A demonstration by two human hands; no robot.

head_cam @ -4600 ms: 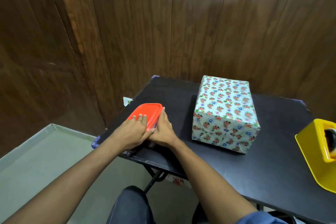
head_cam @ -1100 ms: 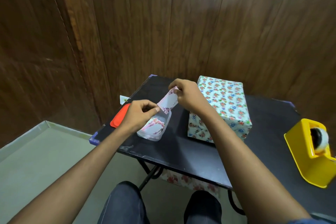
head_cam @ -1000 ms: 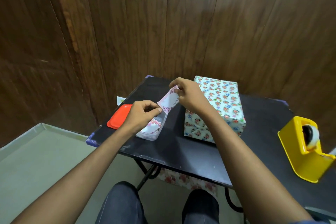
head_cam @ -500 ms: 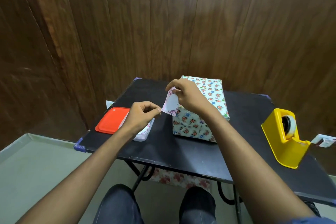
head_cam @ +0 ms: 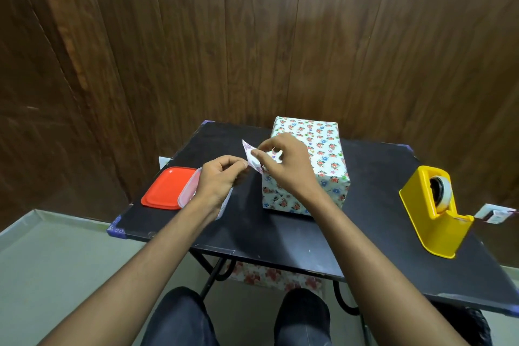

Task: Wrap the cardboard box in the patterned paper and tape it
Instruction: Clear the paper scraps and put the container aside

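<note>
On table (head_cam: 280, 236): box (head_cam: 323, 149) fully wrapped, floral paper

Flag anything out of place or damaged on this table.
Nothing looks damaged or spilled. The wrapped box sits neatly on the table; the red lid lies off its container, and both hands pinch a small paper piece.

The left hand (head_cam: 217, 182) covers most of the clear tub (head_cam: 187, 191), so its contents cannot be seen. The right hand (head_cam: 283, 167) hides part of the wrapped box (head_cam: 323, 154) and much of the small paper slip (head_cam: 251, 159), whose print is too small to read. The table (head_cam: 280, 236) runs off the right edge, and so does a small card (head_cam: 494, 215) there
</note>
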